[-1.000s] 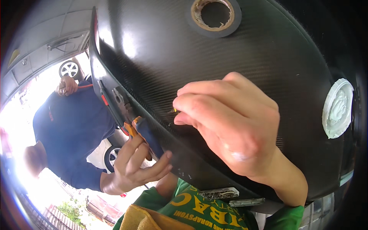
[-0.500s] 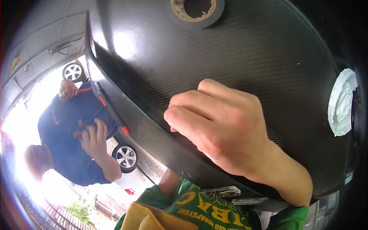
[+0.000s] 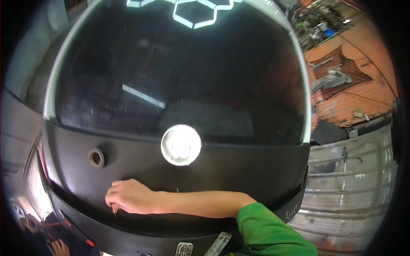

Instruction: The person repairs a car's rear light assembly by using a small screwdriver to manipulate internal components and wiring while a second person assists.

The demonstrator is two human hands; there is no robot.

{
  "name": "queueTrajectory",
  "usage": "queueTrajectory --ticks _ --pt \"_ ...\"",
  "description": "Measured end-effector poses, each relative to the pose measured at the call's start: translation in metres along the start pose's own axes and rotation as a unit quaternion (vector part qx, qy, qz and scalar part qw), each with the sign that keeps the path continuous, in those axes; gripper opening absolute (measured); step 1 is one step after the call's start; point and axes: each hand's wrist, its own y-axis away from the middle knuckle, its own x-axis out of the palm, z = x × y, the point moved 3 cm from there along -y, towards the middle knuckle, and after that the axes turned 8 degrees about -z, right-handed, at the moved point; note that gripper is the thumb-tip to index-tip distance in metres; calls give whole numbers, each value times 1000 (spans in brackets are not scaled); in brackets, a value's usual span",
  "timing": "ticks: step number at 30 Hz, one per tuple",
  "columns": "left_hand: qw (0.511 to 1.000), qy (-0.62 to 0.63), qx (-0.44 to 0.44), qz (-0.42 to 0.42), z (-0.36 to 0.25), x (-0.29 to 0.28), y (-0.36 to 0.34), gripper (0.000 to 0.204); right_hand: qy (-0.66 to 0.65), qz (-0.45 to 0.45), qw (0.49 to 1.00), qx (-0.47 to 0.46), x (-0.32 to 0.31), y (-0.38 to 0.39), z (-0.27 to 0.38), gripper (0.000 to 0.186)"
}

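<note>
My right hand (image 3: 132, 196) comes in from the lower right in a green sleeve, with fingers pinched together over the dark carbon-patterned car panel (image 3: 239, 166). Something thin and small hangs below the fingertips, above the recess along the panel's lower edge; I cannot make out what it is. A roll of grey tape (image 3: 96, 158) lies on the panel, up and to the left of the hand. Farther right sits a round white dish (image 3: 180, 145) with white paste in it. My left hand does not show.
Behind the panel rises a dark rear window (image 3: 192, 85) with light reflections. A slim black bar with red ends (image 3: 77, 228) lies along the lower left edge. Another person's hand (image 3: 60, 248) is at bottom left. Two silvery rectangular pieces, one the upright piece (image 3: 184, 249), show at the lower edge.
The view has swung and widened, showing the rear window and the floor at the right. My right hand stays closed over the panel. My left forearm has gone out of view.
</note>
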Motion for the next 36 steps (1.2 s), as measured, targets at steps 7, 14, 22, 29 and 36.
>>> queueTrajectory --ticks 7,14,22,29,36 --pt "939 53 -254 -226 -41 39 45 48 23 3 1000 14 -16 4 -8 17" --pt "825 255 -444 -241 -91 139 97 52 61 15 997 -40 -10 -2 -4 17" --pt "803 331 -460 -182 -84 195 144 57 76 -11 991 -106 -25 23 -4 19" --pt "573 421 -597 -372 -114 133 153 50 75 -16 989 -125 -22 26 -6 17" --pt "788 76 -317 -522 -175 10 72 17 59 -29 989 -132 -19 27 -13 15"
